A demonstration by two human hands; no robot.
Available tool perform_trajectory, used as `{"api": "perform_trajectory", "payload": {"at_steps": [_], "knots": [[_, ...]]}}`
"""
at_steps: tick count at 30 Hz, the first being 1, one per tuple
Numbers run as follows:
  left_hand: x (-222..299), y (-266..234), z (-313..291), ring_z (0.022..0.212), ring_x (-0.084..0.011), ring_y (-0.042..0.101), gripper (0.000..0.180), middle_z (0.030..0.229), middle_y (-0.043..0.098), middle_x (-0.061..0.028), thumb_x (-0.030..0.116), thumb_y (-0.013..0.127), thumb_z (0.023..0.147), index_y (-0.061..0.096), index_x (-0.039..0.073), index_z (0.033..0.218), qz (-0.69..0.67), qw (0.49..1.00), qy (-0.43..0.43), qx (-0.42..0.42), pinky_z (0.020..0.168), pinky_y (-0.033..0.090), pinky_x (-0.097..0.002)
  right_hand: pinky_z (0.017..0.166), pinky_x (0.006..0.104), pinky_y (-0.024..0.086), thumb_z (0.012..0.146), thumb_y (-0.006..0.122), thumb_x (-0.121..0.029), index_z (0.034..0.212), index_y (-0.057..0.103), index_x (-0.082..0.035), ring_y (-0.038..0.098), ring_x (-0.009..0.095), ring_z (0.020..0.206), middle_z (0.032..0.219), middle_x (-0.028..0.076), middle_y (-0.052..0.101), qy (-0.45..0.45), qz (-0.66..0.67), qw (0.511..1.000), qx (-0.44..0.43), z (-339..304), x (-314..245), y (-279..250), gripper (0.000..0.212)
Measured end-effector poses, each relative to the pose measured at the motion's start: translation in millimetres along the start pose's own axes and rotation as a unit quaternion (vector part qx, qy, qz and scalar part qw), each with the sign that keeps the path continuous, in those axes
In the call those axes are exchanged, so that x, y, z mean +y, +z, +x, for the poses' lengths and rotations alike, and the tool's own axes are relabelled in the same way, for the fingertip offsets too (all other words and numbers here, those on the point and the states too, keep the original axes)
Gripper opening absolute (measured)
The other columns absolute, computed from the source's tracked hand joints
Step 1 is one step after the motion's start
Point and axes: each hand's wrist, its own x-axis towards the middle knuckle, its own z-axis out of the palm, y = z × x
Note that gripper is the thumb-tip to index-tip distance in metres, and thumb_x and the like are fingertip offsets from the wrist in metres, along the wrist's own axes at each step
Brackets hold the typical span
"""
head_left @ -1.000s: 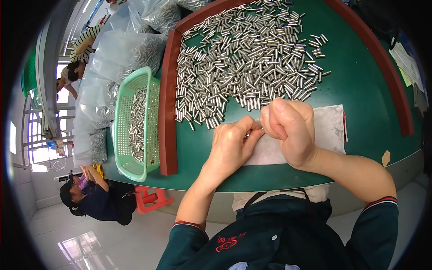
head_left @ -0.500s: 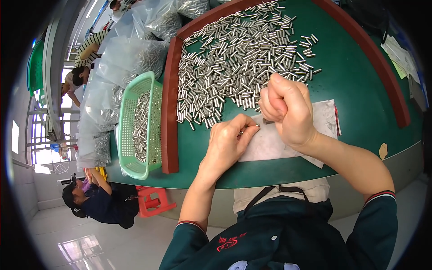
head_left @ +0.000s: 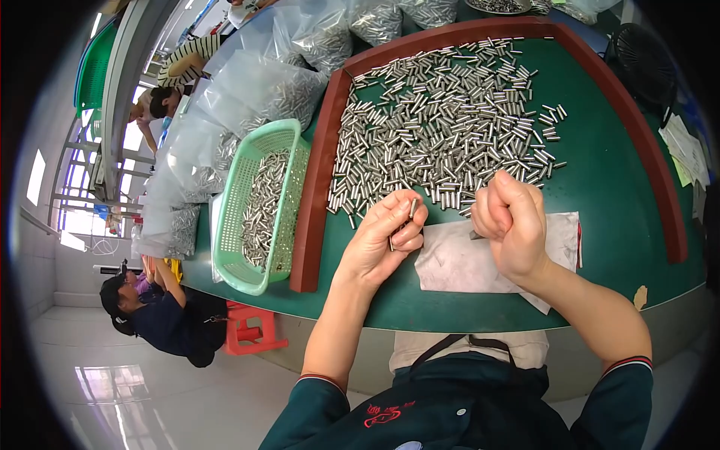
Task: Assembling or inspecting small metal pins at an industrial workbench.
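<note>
My left hand (head_left: 375, 244) is raised beside the left end of a white, smudged cloth (head_left: 457, 266). Its thumb and fingers are closed on small metal pins (head_left: 413, 208), one of them standing up at the fingertips. Over the cloth, my right hand (head_left: 519, 229) is curled into a fist. A bit of something dark peeks out at its lower left side, too hidden to name. Beyond both hands, a wide single layer of loose shiny metal pins (head_left: 450, 124) covers the green tabletop (head_left: 600, 202).
A reddish-brown rail (head_left: 309, 217) borders the pins. Left of it stands a light-green basket (head_left: 238, 279) of pins. Clear plastic bags of pins (head_left: 255, 86) line the far left. A black fan (head_left: 643, 64) and papers (head_left: 684, 150) are at right. A co-worker (head_left: 161, 319) sits near a red stool (head_left: 253, 330).
My left hand has lifted away from the cloth and turned, so the pins in its fingers now show. My right fist keeps its shape. The whole view has shifted slightly.
</note>
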Motion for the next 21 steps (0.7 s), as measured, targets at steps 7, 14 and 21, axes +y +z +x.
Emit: {"api": "perform_trajectory", "payload": {"at_steps": [7,14,21], "knots": [[3,-8,0,0.045,-0.005,0.027,0.03,0.058,0.039,0.0007,0.029,0.037,0.09,0.049,0.005,0.075,0.117,0.982,0.121,0.091,0.041,0.022,-0.0191,0.039,0.0229,0.019,0.087,0.035,-0.021,0.047,0.028,-0.009,0.022,0.007,0.039,0.042,-0.001,0.03,0.009,0.005,1.0,0.007,2,1,-2,0.042],[-1,0,3,0.042,-0.0053,0.037,0.011,0.045,0.042,-0.0003,0.009,0.063,0.072,0.061,-0.001,0.072,0.637,0.663,0.261,0.294,0.041,0.031,-0.0209,0.038,0.0225,0.019,0.087,0.035,-0.021,0.047,0.028,-0.009,0.022,0.007,0.039,0.042,-0.001,0.029,0.011,0.009,1.0,0.017,1,-1,-1,0.042],[-10,1,8,0.036,-0.0177,0.043,0.011,0.043,0.046,-0.0062,0.01,0.066,0.066,0.06,0.002,0.066,0.735,0.568,0.247,0.276,0.04,0.035,-0.0297,0.038,0.0223,0.019,0.086,0.036,-0.021,0.048,0.028,-0.009,0.022,0.006,0.039,0.043,-0.001,0.03,0.019,0.009,1.0,0.016,1,-2,0,0.041]]}}
